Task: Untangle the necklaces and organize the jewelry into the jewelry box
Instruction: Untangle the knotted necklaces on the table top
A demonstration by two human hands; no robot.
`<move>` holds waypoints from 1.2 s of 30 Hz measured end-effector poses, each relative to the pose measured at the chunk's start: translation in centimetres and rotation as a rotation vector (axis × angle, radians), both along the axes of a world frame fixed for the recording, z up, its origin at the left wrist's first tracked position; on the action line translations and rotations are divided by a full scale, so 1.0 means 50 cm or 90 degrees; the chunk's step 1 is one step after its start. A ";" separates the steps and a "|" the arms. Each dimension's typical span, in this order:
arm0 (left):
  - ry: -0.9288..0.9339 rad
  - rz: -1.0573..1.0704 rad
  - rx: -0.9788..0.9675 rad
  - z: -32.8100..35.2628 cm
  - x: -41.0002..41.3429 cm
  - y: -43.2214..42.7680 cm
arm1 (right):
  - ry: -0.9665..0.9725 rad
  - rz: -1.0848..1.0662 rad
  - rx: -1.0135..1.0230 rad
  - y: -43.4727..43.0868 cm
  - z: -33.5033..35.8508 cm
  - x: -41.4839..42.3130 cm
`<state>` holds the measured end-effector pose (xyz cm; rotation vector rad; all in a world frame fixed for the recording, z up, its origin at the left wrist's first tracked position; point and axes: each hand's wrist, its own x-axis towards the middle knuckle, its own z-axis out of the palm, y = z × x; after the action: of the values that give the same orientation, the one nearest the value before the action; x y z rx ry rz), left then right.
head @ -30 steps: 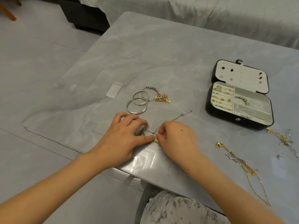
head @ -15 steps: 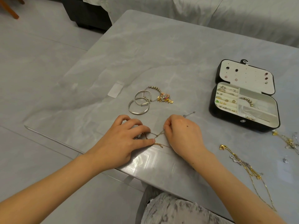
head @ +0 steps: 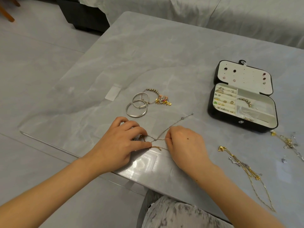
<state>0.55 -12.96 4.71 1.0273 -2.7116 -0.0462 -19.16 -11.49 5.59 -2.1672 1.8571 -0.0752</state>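
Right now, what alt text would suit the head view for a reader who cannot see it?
The left hand and right hand pinch tangled chains stretched between them on a grey table. Silver bangles lie beyond the hands, an open jewelry box sits farther right, and loose gold necklaces lie beside the right forearm.

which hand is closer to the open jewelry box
Right. The right hand, pinching the necklace chain, is left of the jewelry box; the left hand, also pinching it, lies farther left.

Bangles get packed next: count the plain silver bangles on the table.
2. The near bangle lies just beyond the left hand; the far bangle overlaps it, beside the beaded bracelet. None seems hidden.
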 end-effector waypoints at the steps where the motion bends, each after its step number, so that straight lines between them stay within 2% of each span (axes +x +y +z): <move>1: 0.000 0.000 -0.002 0.001 -0.001 -0.001 | -0.004 -0.003 -0.004 0.001 -0.001 -0.003; 6: 0.006 -0.006 -0.008 0.001 -0.008 -0.009 | -0.124 0.000 -0.032 -0.007 0.005 -0.009; 11: -0.017 -0.012 -0.004 0.009 -0.015 -0.014 | -0.295 -0.062 0.027 -0.016 0.006 -0.008; 17: -0.016 -0.016 -0.005 0.012 -0.023 -0.022 | -0.354 -0.085 0.023 -0.030 0.010 -0.016; 20: -0.019 -0.013 -0.009 0.010 -0.028 -0.030 | -0.330 -0.067 0.046 -0.034 0.020 -0.031; 22: -0.027 -0.014 -0.016 0.007 -0.032 -0.037 | -0.272 -0.053 0.060 -0.035 0.030 -0.041; 26: -0.024 -0.018 -0.017 0.007 -0.042 -0.047 | -0.148 0.002 0.003 -0.028 0.039 -0.048; 29: -0.031 -0.032 -0.014 0.004 -0.054 -0.051 | -0.105 0.019 -0.026 -0.025 0.039 -0.051; 36: -0.006 -0.067 -0.008 0.002 -0.086 -0.055 | -0.030 -0.044 -0.109 -0.032 -0.003 -0.072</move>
<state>-3.76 -15.72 4.79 0.8828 -2.7684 -0.0435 -22.78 -13.08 5.46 -2.1890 1.9642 -0.3071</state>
